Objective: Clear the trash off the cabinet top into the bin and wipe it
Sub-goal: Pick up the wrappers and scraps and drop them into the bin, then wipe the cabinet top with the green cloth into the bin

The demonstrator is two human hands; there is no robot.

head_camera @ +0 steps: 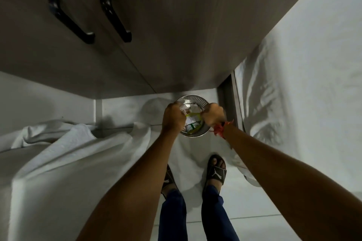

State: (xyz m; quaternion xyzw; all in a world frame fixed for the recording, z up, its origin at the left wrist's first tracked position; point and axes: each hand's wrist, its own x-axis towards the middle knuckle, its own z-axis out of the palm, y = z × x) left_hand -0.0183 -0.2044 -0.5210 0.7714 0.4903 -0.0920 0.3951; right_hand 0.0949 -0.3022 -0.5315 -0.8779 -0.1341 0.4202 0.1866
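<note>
At the far left, rumpled white bedding (58, 154) slopes down toward the floor, and above it hangs the grey cabinet front (156, 35) with two dark handles (70, 18), seen steeply from above. Moving right, the left hand (173, 118) reaches down over the near-left part of the bin's rim, fingers curled around a pale, crumpled bit of trash (183, 108); exactly what that scrap is cannot be told. The bin (195, 135) stands upright on the pale floor just below the cabinet's lower edge, its round mouth facing straight up at the camera. It is a small, shiny metal can with a ribbed inner wall. Inside lies a wrapper or carton (193, 123) in white, yellow and green, its long axis running roughly from the far rim toward the near rim, tilted slightly right. The right hand (213, 115) is clenched at the bin's right rim; whether it grips the rim or some trash cannot be told. A red thread band (219, 129) circles that wrist. Below, two feet in black slides (215, 173) stand on the floor tiles. At the far right, more white sheet (303, 84) drapes down.
</note>
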